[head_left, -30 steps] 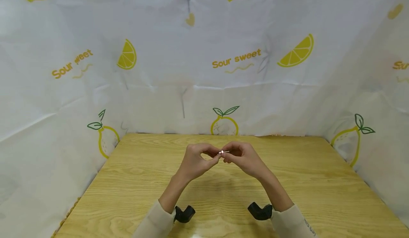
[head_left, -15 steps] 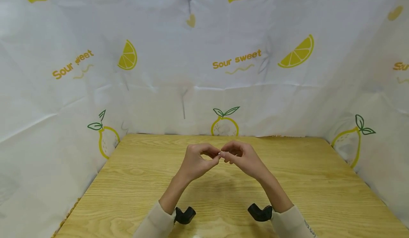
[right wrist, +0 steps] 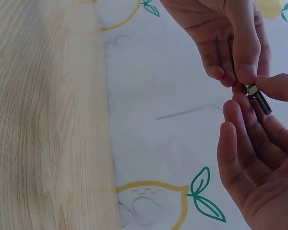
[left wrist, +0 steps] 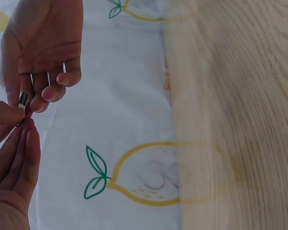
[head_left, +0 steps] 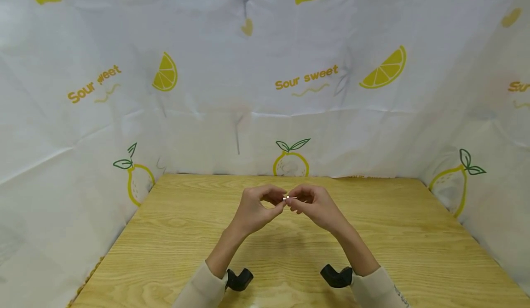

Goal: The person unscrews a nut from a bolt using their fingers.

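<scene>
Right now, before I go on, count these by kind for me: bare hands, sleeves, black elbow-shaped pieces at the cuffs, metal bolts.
Bare hands, left hand and right hand: 2
Beige sleeves, left sleeve and right sleeve: 2
Black elbow-shaped pieces, left piece and right piece: 2
Threaded bolt: 1 (cannot tell whether a nut is on it)
Total: 7

The table (head_left: 165, 239) has a flat yellow-brown wood top, its wavy grain running mostly sideways. Its straight far edge passes just below the middle printed lemon (head_left: 291, 164); from left and right of that lemon, the side edges spread apart toward the viewer. Nearer the viewer than the lemon, a soft shadow (head_left: 285, 243) lies on the wood, with a pale glare (head_left: 254, 305) beyond it.
</scene>
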Demonstrator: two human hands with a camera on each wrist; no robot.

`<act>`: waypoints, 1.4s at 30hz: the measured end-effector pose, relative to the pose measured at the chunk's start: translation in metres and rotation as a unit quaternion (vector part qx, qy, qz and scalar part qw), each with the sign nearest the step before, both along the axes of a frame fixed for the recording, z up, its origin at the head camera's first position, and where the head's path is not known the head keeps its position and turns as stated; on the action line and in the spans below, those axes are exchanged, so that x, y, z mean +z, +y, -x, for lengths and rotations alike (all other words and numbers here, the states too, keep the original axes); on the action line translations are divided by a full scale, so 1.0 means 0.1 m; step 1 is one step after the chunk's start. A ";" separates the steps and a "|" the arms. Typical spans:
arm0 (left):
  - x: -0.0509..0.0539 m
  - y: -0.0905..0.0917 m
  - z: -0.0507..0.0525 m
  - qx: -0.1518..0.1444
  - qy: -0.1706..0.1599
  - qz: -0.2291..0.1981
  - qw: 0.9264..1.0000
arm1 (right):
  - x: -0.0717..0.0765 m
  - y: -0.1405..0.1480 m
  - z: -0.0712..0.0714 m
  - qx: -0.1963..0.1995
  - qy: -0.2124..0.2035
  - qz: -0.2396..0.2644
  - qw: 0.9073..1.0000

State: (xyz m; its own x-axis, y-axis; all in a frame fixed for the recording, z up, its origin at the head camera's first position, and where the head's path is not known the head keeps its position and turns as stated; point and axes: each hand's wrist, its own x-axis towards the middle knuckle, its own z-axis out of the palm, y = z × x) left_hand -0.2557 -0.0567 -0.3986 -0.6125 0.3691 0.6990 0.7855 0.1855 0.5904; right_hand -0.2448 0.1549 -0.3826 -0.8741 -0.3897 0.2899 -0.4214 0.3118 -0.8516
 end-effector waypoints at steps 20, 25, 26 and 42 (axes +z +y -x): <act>0.01 -0.03 0.00 -0.010 -0.051 -0.005 0.999 | -0.01 -0.01 -0.02 0.028 0.007 0.043 0.999; 0.01 -0.03 -0.01 -0.008 -0.030 -0.007 0.999 | -0.01 -0.01 -0.01 0.034 -0.012 0.052 0.998; 0.01 -0.03 -0.01 -0.007 -0.026 -0.007 1.000 | -0.01 -0.01 0.00 0.035 -0.015 0.051 0.998; 0.01 -0.02 -0.01 0.002 -0.016 -0.017 1.000 | 0.00 -0.03 -0.01 0.010 -0.062 0.075 0.995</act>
State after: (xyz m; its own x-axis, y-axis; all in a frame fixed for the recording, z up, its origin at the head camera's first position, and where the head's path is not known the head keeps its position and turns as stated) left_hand -0.2547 -0.0584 -0.3972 -0.6367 0.3432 0.6906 0.7651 0.1689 0.6214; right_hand -0.2436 0.1518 -0.3825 -0.8993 -0.3683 0.2359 -0.3146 0.1698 -0.9339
